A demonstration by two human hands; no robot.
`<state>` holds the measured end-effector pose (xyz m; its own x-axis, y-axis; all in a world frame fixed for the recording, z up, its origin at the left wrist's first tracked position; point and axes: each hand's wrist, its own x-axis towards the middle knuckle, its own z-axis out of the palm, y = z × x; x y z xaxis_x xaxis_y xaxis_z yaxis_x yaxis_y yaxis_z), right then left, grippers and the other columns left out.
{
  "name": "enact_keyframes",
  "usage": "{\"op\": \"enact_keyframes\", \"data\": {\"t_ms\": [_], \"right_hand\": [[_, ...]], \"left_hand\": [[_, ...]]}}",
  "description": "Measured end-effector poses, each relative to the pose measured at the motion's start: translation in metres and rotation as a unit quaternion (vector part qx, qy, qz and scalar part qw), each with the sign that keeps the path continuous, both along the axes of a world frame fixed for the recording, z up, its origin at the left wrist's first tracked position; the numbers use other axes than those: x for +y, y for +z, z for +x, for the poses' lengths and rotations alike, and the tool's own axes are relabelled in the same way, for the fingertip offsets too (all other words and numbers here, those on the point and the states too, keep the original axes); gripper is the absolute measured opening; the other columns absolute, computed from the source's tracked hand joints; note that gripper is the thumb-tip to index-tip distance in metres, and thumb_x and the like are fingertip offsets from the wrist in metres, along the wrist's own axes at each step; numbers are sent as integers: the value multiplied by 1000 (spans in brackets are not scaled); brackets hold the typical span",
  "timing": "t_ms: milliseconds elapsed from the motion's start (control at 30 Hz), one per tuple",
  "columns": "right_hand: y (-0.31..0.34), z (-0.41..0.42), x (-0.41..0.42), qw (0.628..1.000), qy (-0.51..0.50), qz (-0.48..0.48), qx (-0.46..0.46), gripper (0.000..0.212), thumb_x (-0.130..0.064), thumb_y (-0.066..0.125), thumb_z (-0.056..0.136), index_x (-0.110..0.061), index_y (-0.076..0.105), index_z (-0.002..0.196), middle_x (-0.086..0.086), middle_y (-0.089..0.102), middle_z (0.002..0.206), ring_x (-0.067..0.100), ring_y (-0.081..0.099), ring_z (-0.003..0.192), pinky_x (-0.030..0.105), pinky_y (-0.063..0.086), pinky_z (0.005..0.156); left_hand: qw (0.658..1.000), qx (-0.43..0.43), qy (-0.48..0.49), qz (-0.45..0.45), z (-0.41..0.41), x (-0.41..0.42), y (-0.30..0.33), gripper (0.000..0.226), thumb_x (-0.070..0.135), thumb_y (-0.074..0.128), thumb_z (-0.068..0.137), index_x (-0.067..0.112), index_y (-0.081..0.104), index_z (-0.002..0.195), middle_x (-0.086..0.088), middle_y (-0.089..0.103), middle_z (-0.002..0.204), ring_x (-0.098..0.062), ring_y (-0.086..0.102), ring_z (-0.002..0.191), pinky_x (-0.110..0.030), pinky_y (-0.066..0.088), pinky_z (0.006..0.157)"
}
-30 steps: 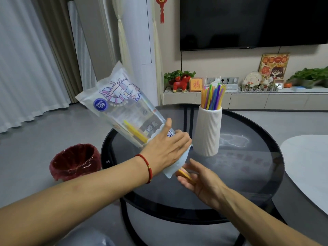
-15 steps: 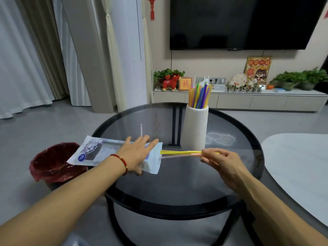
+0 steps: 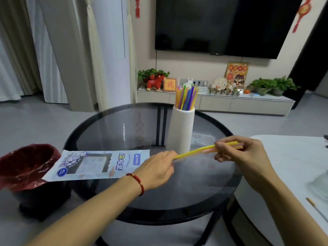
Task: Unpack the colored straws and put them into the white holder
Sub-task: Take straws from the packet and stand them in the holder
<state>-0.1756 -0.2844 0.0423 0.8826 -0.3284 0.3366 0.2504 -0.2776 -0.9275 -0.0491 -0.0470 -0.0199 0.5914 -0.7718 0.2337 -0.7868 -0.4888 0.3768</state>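
The step in hand, I judge, is carrying a few straws from packet to holder. The left hand rests on the mouth of the flat packet, left of the white holder; whether its fingers pinch anything I cannot tell. The right hand pinches thin yellow and pale-orange straws, held nearly level just in front of the holder. The next move calls for tipping them upright and lowering them among the standing straws.

Holder stands on table; packet lies left, bin farther left
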Motion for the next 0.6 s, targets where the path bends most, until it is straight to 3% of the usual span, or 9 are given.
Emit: {"op": "enact_keyframes", "data": {"t_ms": [67, 167, 267, 333, 433, 500, 600], "right_hand": [[-1, 6, 8, 997, 12, 81, 3, 54, -60, 92, 63, -13, 84, 89, 11, 77, 69, 19, 72, 59, 19, 58, 60], [-14, 22, 23, 989, 41, 141, 34, 58, -63, 90, 65, -12, 82, 91, 3, 59, 57, 13, 54, 51, 20, 46, 48], [-28, 37, 48, 992, 76, -63, 76, 26, -38, 75, 95, -13, 78, 90, 4, 65, 57, 16, 55, 50, 26, 47, 50], [-27, 45, 56, 978, 54, -188, 66, 27, -27, 67, 102, -13, 75, 80, 6, 70, 57, 16, 60, 46, 30, 50, 50], [-11, 53, 49, 968, -11, -247, 40, 27, -31, 66, 101, -19, 74, 79, -1, 72, 58, 10, 64, 43, 22, 54, 48], [-4, 60, 45, 953, -27, -295, 59, 25, -34, 66, 100, -20, 74, 81, -2, 71, 57, 9, 67, 45, 18, 55, 49], [-16, 71, 52, 932, -27, -343, 118, 30, -28, 67, 101, -10, 74, 79, 3, 71, 56, 15, 69, 45, 25, 61, 50]], "left_hand": [[997, 45, 6, -62, -3, -6, -10, 10, 11, 44, 96, 13, 49, 104, -2, 61, 103, -28, 58, 96, -42, 46, 83], [989, 111, -39, -90, -5, -12, -17, 10, 12, 41, 97, 20, 47, 95, 4, 57, 84, -21, 54, 78, -37, 44, 72], [980, 169, -77, -70, -7, -19, -21, 16, 27, 37, 100, 29, 52, 103, 5, 60, 88, -15, 58, 78, -31, 50, 73], [976, 196, -78, -62, -1, -15, -17, 22, 31, 43, 96, 31, 57, 113, 5, 65, 101, -9, 62, 85, -33, 54, 81], [978, 162, -44, -120, 18, 4, -9, 35, 31, 59, 85, 28, 62, 120, 8, 66, 110, -4, 63, 99, -27, 53, 90], [979, 116, 1, -171, 29, 17, -7, 31, 21, 61, 84, 25, 65, 115, 9, 65, 107, -2, 61, 100, -22, 51, 90], [980, 78, 57, -172, 33, 25, -6, 25, 8, 59, 86, 21, 69, 105, 7, 64, 101, -3, 60, 96, -23, 50, 88]]}}
